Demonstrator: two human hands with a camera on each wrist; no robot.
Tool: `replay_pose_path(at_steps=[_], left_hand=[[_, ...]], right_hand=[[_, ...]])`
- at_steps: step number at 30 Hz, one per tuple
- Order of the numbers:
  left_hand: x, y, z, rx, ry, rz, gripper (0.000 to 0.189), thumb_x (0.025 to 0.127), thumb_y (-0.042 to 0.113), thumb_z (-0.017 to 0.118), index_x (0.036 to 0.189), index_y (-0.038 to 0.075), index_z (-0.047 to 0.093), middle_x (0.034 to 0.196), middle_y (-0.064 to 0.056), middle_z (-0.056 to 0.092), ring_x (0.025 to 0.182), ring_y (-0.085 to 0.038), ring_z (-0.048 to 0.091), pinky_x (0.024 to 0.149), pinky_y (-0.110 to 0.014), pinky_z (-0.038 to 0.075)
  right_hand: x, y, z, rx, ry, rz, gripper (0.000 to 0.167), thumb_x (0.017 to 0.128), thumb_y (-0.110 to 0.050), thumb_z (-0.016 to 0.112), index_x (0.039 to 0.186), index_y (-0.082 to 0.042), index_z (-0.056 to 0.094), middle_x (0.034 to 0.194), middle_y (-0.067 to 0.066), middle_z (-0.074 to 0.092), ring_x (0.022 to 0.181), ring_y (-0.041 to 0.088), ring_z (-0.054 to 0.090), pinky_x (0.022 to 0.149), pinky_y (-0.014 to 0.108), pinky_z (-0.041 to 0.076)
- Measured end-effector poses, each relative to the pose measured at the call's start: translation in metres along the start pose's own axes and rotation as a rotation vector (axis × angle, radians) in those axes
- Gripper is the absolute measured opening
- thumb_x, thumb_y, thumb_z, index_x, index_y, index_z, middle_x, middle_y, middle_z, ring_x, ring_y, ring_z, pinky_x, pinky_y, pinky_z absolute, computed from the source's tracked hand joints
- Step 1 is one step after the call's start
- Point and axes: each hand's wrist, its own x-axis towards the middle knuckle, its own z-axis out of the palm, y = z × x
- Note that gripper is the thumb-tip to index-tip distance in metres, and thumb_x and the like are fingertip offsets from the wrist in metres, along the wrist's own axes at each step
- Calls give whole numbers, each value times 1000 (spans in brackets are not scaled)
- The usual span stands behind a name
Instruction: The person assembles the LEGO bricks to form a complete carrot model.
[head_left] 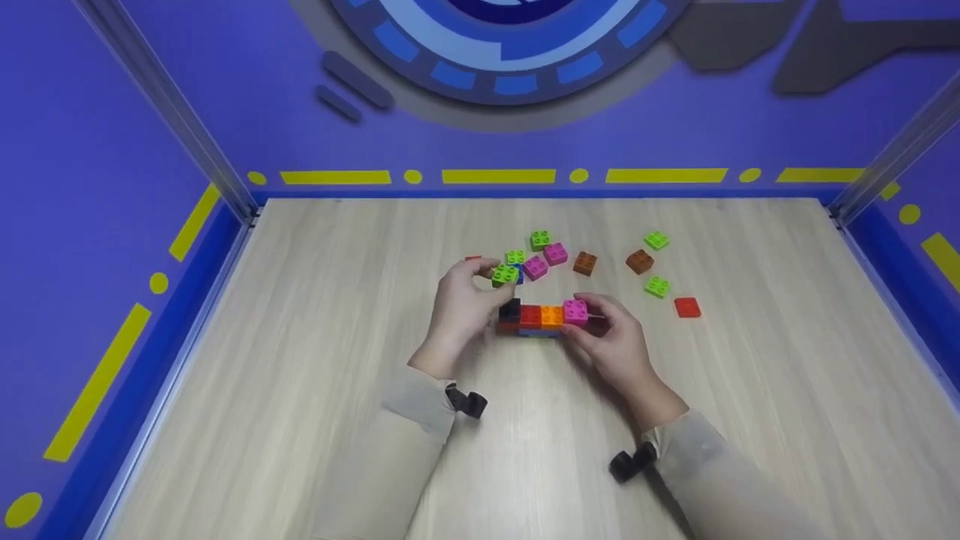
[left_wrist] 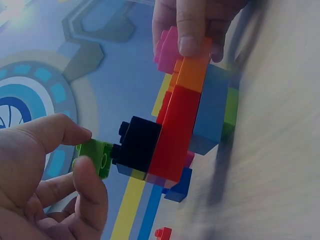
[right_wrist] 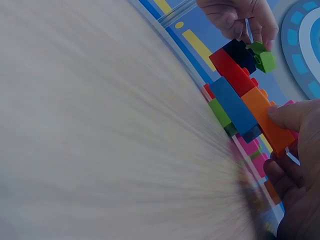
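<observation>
My left hand point(head_left: 463, 304) pinches a lime-green toy building brick point(head_left: 505, 275) between thumb and index finger. That brick is right at the studs of a black brick point(left_wrist: 140, 145), which sits on the left end of a stacked brick structure. Along the structure run a red brick point(left_wrist: 177, 132) and an orange brick point(left_wrist: 192, 72), with a pink brick point(head_left: 575, 310) on top at the right end. Underneath are a blue brick point(left_wrist: 211, 105) and a green brick point(left_wrist: 231, 112). With thumb and fingers, my right hand point(head_left: 615, 345) grips the structure's orange and pink end, held close over the table.
Behind the structure, loose bricks lie on the wooden table point(head_left: 300, 337): pink bricks point(head_left: 555, 253), a green brick point(head_left: 540, 240), a blue brick point(left_wrist: 180, 185) and brown bricks point(head_left: 585, 262). Farther right are another green brick point(head_left: 657, 286) and a flat red piece point(head_left: 687, 307). Blue panels point(head_left: 255, 97) surround the table.
</observation>
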Motion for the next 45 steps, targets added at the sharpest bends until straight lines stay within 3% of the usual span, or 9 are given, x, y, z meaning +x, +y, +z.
replay_pose_path(at_steps=[2,8,12,15,19,24,30,35,45], left_hand=[[-1,0,1,21,-1,19,50,97,24,88,142,7,76,135,-10,72,78,-11,59,77,-26,55],[-4,0,6,27,-54,90,45,96,29,89,135,11,76,141,-7,68,98,-23,62,83,-35,55],[-3,-7,11,-3,-132,125,45,97,33,89,136,15,75,143,-9,70,129,-34,65,108,-44,58],[-3,-13,14,-17,-171,117,46,96,35,91,136,18,75,144,-7,72,140,-39,65,119,-53,57],[-1,-20,17,-7,-179,109,44,95,38,93,132,21,76,141,-2,76,139,-36,68,121,-55,56],[0,-25,18,-1,-186,113,42,94,36,95,128,21,77,139,0,77,137,-29,69,122,-53,55],[3,-31,20,9,-220,163,45,94,32,95,132,13,79,138,-3,77,136,-26,69,124,-50,54],[4,-36,20,35,-249,181,41,93,34,95,129,19,83,135,0,79,134,-24,68,126,-47,52],[4,-40,20,-27,-289,119,35,96,33,94,127,21,82,133,-2,77,123,-25,66,119,-48,55]], right_hand=[[0,1,0,1,0,-3,60,99,-15,90,153,-9,67,146,10,70,131,26,68,114,28,59],[1,1,0,14,15,-32,58,97,-12,91,151,-6,69,144,12,71,128,27,69,104,13,56],[0,1,0,12,17,-37,58,97,-12,91,150,-5,69,143,13,71,129,28,70,108,20,60],[-1,0,1,9,15,-34,57,97,-13,91,150,-5,69,144,12,71,130,28,70,112,32,62],[-1,0,1,5,13,-30,57,98,-12,90,150,-5,69,144,12,70,130,28,70,115,42,62],[-1,0,1,1,13,-30,57,97,-12,91,150,-6,69,144,12,70,130,28,70,114,39,62],[0,1,0,2,4,-23,57,98,-14,90,151,-7,69,145,11,70,131,28,69,113,30,61],[-1,2,0,-12,-3,-21,57,100,-17,89,152,-9,68,146,10,70,131,27,69,115,31,61],[-1,1,0,-27,-1,-38,56,100,-15,89,152,-8,68,146,9,70,132,27,69,117,41,61]])
